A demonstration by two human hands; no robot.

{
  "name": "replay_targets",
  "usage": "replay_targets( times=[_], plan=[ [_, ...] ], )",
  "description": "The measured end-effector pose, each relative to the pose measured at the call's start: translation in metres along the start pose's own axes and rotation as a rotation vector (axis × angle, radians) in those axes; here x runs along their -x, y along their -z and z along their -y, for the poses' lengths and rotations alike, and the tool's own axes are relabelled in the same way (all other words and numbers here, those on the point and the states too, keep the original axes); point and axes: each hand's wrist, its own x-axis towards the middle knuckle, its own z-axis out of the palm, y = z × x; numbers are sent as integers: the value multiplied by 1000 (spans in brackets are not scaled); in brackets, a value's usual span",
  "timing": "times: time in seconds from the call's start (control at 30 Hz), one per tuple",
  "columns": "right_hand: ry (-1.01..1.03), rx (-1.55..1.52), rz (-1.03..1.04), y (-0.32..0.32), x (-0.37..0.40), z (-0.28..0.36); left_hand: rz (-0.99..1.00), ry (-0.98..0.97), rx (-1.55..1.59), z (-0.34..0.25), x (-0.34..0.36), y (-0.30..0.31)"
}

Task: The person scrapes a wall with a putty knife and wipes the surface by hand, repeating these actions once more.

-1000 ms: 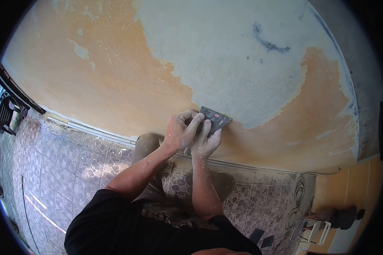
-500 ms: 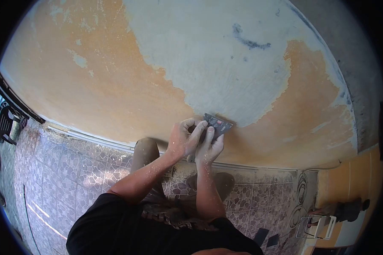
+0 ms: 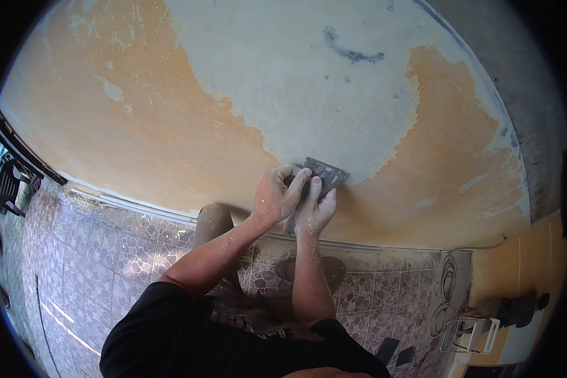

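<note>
Two dusty hands, left hand (image 3: 276,194) and right hand (image 3: 315,213), clamped together on scraper (image 3: 328,172) (dark blade), shifted right along wall (image 3: 170,126)

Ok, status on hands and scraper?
Left hand, right hand both shut on scraper. Blade against wall at orange paint edge. Nothing in the way.

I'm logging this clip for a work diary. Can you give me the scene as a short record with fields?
Setting: wall in orange paint, with a bare grey patch; patterned tile floor below
Tool: scraper, blade against the wall at the patch's lower edge
Left hand: fingers pressed over the scraper
Right hand: grips the scraper from below
Nearby: black chair far left; metal frame lower right
</note>
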Motion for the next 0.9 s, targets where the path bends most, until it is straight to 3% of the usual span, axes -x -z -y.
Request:
replay_targets(
  times=[0.1, 0.17, 0.27, 0.3, 0.5, 0.73, 0.9],
  plan=[
    [4, 12, -16, -2, -3, 10, -37, -103, -65, 3, -2, 0],
    [-39, 3, 4, 0, -5, 8, -3, 52, 18, -2, -2, 0],
    [-12, 22, 19, 3, -2, 1, -4, 37, 12, 0, -2, 1],
    [-109, 15, 53, 3, 3, 9, -4, 30, 11, 3, -1, 2],
    [-195, 22, 57, 0, 2, 8, 8, 1, 24, 8, -4, 6],
    [-89, 63, 29, -7, 0, 26, -18, -33, -22, -4, -10, 5],
    [-247, 37, 93, 3, 1, 22, -2, -20, 2, -2, -4, 5]
  ],
)
